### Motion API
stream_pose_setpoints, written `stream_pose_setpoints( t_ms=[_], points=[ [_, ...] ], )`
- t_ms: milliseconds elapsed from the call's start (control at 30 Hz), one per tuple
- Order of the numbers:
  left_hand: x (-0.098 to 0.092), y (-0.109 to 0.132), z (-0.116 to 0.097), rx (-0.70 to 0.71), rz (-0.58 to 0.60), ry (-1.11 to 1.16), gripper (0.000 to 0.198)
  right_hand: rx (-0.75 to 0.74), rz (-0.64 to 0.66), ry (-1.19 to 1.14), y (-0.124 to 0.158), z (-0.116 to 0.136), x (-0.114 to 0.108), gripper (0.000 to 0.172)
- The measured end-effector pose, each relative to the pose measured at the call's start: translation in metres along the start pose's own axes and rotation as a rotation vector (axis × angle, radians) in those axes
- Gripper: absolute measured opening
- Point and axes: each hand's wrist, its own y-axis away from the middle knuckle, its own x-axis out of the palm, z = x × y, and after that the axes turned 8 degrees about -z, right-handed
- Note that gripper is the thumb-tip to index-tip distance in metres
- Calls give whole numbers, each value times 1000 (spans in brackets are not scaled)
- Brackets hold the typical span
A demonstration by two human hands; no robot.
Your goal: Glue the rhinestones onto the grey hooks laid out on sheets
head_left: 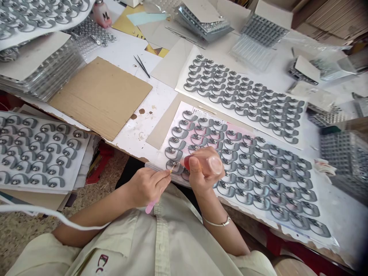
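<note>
My left hand (146, 187) is closed around a slim stick-like tool (150, 207) with a pink rear end and a thin yellowish tip. That tip meets a grey curved piece (173, 165) at the sheet's near-left corner; whether it touches is too small to tell. In my right hand (199, 174) lies a small bottle (211, 164) of pinkish liquid, tilted on its side, its reddish end towards the left hand. Both hands are over the near edge of a white sheet (169, 147) covered with rows of grey curved pieces, each with a shiny round centre.
Behind lies a second sheet (181, 82) of such pieces; another (61, 183) rests on a stack at left. Brown cardboard (100, 97), black tweezers (142, 66) and a pink bottle marked M (101, 15) are on the table. Clear trays (253, 53) stand behind. A white cable (57, 216) crosses my left arm.
</note>
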Motion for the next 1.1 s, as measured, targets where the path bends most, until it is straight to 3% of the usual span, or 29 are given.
stream_pose_setpoints(
  t_ms=[533, 1100],
  points=[
    [1, 2, 6, -83, -10, 100, 16, -45, 14, 22, -1, 2, -3, 12],
    [0, -4, 17, -240, -44, 286, 5, -39, 22, 13, 3, -1, -7, 14]
  ],
)
